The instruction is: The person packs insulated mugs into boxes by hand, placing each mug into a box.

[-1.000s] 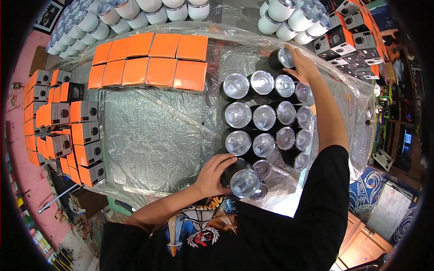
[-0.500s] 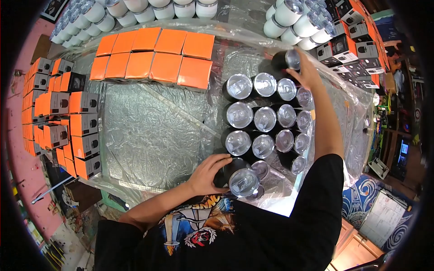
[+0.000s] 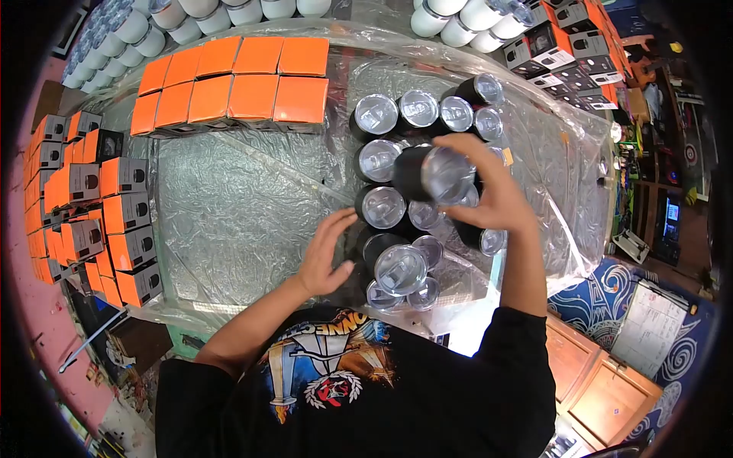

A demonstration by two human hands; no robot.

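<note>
Black tumbler [image 3: 429,174] (clear-lidded) sits gripped in the right hand [image 3: 500,191].

Shirt lettering [image 3: 350,324], box labels [image 3: 138,244]: illegible

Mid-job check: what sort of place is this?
Probably a small workshop or packing room: rounded black tumblers with clear lids stand grouped on clear, crinkled plastic sheeting, and orange-and-grey rectangular cardboard boxes are stacked at the picture's left.
</note>
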